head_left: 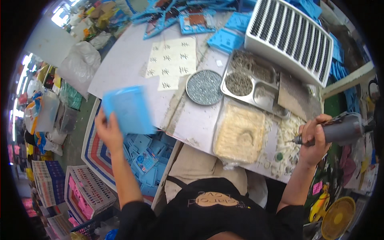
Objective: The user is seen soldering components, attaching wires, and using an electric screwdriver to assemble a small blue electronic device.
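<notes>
My left hand grips a flat light-blue plastic panel by its near left edge, with the fingers closed on it. The panel is smeared by motion and hangs over the table's left edge. On the right, my right hand is wrapped around a dark grey electric screwdriver, whose bit points left over the table. Between the hands sits a pale yellow block in clear plastic. Beyond it lie a round dish of small silvery screws and a metal compartment tray of small metal parts.
A white rack with rows of dark parts stands far right. Small dark pieces lie on a pale sheet. Blue casings are piled at the back. Below the left edge, a striped bag holds blue parts, beside a plastic basket.
</notes>
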Tool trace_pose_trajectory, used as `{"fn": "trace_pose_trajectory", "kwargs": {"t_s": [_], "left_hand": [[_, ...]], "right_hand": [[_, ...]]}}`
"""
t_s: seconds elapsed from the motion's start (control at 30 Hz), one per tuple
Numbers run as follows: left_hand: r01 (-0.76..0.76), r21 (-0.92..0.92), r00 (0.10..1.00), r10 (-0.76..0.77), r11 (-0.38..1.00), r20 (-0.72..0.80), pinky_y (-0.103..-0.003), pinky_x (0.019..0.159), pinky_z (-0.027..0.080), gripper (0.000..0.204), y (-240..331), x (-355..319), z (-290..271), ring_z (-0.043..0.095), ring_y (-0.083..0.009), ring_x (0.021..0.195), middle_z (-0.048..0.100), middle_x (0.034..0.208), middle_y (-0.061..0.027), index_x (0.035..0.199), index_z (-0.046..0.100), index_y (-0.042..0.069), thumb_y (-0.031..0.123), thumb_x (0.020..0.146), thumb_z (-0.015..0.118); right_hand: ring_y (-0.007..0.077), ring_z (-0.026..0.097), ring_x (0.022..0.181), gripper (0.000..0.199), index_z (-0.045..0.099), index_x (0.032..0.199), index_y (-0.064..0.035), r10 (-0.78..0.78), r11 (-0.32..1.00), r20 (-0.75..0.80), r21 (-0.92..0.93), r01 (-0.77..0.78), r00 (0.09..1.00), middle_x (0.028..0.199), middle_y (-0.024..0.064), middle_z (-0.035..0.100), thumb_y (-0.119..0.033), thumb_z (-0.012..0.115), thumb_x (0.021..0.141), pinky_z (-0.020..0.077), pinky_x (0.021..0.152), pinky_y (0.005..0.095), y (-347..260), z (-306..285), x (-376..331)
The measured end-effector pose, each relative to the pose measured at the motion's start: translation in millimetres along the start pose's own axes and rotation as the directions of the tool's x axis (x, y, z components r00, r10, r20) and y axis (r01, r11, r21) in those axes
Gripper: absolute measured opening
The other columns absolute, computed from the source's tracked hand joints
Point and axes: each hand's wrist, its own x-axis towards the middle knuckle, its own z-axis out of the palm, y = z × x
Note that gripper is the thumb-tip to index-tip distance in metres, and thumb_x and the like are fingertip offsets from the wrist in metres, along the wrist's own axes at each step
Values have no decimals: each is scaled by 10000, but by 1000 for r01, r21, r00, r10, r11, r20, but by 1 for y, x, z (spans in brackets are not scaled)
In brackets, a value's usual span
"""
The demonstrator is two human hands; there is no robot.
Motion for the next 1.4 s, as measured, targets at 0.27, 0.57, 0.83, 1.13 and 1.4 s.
{"fn": "trace_pose_trajectory", "kwargs": {"t_s": [0.27, 0.57, 0.83, 1.13, 1.4], "left_hand": [[538, 777, 838, -312, 326, -449, -517, 948, 475, 571, -261, -158, -161, 604, -436, 1045, 633, 1113, -251, 1121, 614, -46, 424, 840, 778], [193, -173, 857, -80, 966, 509, -310, 728, 558, 417, 10, 132, 248, 725, -191, 889, 717, 1145, -132, 1226, 654, 4, 311, 948, 702], [644, 89, 521, -521, 760, 676, -271, 442, 473, 336, -51, 248, 414, 598, -136, 494, 722, 808, -164, 1017, 652, -54, 276, 956, 663], [884, -377, 448, -269, 276, 853, -263, 527, 550, 180, 56, 99, 268, 631, -141, 616, 671, 883, -124, 1094, 558, -23, 106, 984, 619], [947, -221, 276, -240, 233, 931, -309, 624, 557, 353, 169, -142, 115, 656, -171, 711, 657, 945, -88, 1302, 461, 27, 119, 1002, 623]], "right_hand": [[108, 527, 615, 345, 528, 1222, 20, 84, 993, -111, -77, -93, 990, 705, 15, 540, -139, 655, 943, 469, 667, 319, 30, -4, 28], [182, 596, 979, 749, 292, 1524, 50, -5, 957, -101, -288, -24, 995, 1083, 123, 609, -124, 665, 899, 480, 924, 362, 27, 4, 17], [234, 566, 1177, 674, 385, 1476, 33, -219, 825, -184, -559, 81, 958, 1281, 197, 569, -71, 663, 870, 469, 997, 396, 27, -3, -43], [184, 695, 991, 421, 588, 1358, 39, 594, 753, 492, -62, -655, 636, 1069, 123, 714, -172, 654, 1000, 559, 865, 316, 79, 85, -25], [166, 609, 1148, 496, 490, 1431, -32, 523, 733, 303, 317, -602, 796, 1293, 81, 629, -315, 604, 1041, 493, 998, 340, 119, 86, -47]]}}
